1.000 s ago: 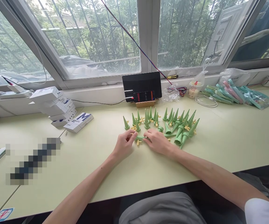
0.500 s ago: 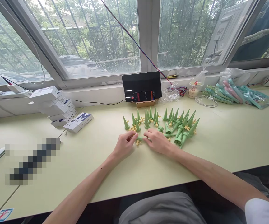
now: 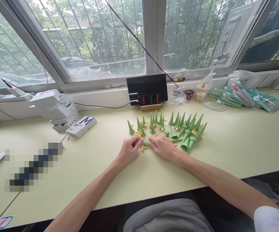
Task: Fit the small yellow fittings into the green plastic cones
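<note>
Between my two hands lies a green watering spike (image 3: 145,143), a plastic cone held low over the table. My left hand (image 3: 130,148) pinches one end of it between thumb and fingers. Closed around the other end is my right hand (image 3: 163,146), whose fingers cover much of the piece. A small yellow valve (image 3: 143,148) shows just below the spike, near my left fingertips; whether it is joined to the spike I cannot tell. Beyond my hands stand several upright green spikes (image 3: 152,125), with yellow valves (image 3: 137,133) scattered among them. More green spikes (image 3: 186,139) lie heaped to the right.
A phone (image 3: 150,99) leans on a black tablet (image 3: 147,87) at the back. White boxes (image 3: 49,103) are stacked at left, with one box (image 3: 81,126) lying beside them. Bagged packets (image 3: 245,95) and a bagged cup (image 3: 203,91) sit at back right.
My right fingers have shifted very slightly at the spike. My left hand and the surrounding pieces keep their places.
</note>
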The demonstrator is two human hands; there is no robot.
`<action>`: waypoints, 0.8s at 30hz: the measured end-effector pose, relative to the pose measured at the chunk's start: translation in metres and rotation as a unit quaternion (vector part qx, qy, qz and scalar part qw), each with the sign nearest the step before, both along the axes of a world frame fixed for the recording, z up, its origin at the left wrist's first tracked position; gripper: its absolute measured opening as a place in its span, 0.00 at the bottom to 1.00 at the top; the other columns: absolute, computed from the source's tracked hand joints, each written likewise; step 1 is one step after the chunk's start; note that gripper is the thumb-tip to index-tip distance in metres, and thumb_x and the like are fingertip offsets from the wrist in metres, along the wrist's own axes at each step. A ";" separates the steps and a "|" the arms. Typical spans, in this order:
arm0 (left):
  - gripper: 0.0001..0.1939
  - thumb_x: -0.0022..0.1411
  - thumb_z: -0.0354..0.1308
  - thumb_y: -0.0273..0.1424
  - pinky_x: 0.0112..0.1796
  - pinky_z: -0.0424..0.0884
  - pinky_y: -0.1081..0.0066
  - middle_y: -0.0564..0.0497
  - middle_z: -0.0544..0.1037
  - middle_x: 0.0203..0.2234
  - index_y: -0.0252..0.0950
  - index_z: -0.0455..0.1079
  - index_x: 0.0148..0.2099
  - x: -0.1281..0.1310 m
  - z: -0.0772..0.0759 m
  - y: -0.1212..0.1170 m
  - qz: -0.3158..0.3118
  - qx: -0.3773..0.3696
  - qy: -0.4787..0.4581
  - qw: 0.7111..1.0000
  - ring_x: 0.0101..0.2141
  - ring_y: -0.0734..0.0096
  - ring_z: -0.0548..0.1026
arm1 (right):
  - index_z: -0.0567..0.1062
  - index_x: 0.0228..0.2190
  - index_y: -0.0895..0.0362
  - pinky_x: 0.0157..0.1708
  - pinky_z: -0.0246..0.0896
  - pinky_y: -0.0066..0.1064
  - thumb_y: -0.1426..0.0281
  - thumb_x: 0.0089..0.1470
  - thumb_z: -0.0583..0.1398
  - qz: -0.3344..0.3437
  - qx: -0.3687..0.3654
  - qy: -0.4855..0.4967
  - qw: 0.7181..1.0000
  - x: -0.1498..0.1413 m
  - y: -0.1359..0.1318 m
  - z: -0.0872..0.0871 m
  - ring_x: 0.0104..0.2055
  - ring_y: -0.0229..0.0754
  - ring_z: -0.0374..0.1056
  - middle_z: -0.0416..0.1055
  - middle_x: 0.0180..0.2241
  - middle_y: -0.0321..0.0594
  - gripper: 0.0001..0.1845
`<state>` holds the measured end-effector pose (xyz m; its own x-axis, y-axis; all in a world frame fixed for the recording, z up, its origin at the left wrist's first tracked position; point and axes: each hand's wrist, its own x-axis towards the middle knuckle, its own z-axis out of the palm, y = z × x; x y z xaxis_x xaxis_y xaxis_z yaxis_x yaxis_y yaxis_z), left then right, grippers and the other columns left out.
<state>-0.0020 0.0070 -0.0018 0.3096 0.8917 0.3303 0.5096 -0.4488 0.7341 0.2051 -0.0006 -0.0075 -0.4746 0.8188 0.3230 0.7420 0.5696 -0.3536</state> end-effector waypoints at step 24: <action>0.19 0.69 0.50 0.35 0.24 0.52 0.75 0.59 0.55 0.17 0.35 0.60 0.25 -0.003 -0.004 0.001 -0.017 0.083 0.065 0.994 0.21 0.78 0.51 | 0.72 0.29 0.58 0.28 0.49 0.27 0.62 0.64 0.59 0.137 0.014 0.068 0.988 -0.004 -0.011 0.006 0.27 0.35 0.59 0.67 0.26 0.35 0.14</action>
<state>-0.0051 0.0076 -0.0061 0.3892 0.8159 0.4275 0.5779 -0.5777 0.5765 0.2008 -0.0117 -0.0020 -0.6276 0.6560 0.4192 0.5061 0.7530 -0.4206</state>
